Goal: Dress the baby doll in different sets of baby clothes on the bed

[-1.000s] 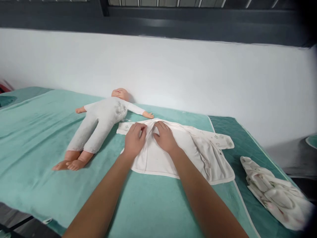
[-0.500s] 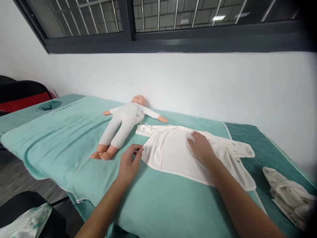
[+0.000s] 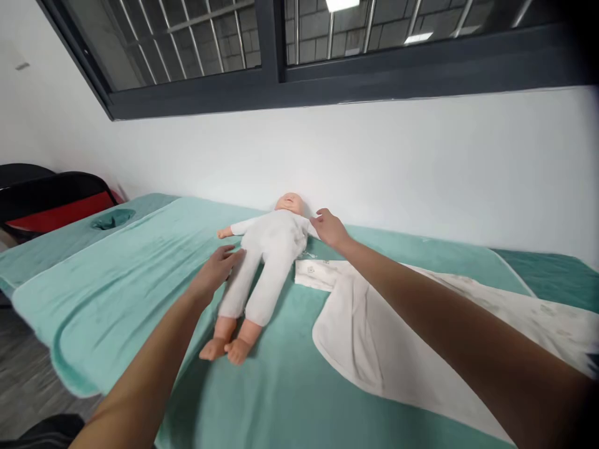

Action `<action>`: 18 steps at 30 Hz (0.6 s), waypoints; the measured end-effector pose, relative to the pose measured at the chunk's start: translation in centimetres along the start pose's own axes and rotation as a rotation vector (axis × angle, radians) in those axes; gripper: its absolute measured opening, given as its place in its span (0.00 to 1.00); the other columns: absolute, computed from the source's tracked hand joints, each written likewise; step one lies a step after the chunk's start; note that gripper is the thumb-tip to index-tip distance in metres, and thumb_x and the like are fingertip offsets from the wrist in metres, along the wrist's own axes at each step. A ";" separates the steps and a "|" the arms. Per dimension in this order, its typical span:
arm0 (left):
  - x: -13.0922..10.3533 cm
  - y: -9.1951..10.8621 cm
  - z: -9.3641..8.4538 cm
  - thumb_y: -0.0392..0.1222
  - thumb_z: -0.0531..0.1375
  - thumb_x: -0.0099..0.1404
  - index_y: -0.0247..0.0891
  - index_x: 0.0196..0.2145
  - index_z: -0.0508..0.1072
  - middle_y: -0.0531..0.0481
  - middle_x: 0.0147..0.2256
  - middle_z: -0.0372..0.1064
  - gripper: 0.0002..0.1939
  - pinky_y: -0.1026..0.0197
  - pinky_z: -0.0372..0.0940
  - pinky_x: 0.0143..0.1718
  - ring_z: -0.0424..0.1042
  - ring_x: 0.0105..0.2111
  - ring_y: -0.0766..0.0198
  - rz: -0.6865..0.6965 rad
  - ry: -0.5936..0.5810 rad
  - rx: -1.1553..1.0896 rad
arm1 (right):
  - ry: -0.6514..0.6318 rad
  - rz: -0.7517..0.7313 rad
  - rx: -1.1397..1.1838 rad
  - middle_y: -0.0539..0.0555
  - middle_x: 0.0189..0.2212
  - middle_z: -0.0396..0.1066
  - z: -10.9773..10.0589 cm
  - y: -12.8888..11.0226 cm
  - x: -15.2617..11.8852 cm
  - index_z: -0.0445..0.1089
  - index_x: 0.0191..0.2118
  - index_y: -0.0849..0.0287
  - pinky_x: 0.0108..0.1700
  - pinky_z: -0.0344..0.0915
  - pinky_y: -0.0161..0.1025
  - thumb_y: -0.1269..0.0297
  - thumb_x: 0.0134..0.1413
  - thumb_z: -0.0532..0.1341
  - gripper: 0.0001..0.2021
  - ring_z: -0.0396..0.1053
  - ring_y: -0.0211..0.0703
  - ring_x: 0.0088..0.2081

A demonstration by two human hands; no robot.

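A baby doll in a white outfit lies on its back on the green cloth, head toward the wall and bare feet toward me. My left hand is at the doll's thigh on the left, fingers stretched and loosely apart, holding nothing. At the doll's shoulder on the right is my right hand, its fingers slightly bent; it covers that doll arm, and I cannot tell whether it touches. Spread flat to the right is a white baby garment with patterned sleeves, partly hidden beneath my right forearm.
The green cloth covers a bed with a face hole at its left end. Behind it rises a white wall below a dark-framed window. A black and red chair stands at the far left.
Both hands have left the white garment and moved over to the doll, the left to its thigh, the right to its shoulder. The view has shifted left; the doll lies as before.
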State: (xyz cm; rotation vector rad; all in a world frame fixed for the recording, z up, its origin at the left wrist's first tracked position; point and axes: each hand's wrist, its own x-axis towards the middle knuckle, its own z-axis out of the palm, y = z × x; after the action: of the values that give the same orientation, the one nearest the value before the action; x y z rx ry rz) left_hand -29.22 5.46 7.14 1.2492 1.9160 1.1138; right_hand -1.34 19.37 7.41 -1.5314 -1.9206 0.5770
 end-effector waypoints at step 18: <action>-6.1 5.3 8.4 0.62 0.59 0.62 0.35 0.50 0.75 0.38 0.39 0.79 0.30 0.55 0.76 0.33 0.79 0.36 0.50 -0.205 -0.612 -0.705 | -0.200 0.078 0.019 0.69 0.61 0.63 -8.4 0.0 0.7 0.54 0.66 0.68 0.51 0.66 0.48 0.32 0.50 0.57 0.49 0.67 0.62 0.56</action>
State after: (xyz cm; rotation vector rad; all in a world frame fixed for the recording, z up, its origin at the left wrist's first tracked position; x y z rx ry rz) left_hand -17.71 3.70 7.99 0.8312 1.0281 1.0091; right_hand 4.44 19.75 13.60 -1.5940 -2.0023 0.8077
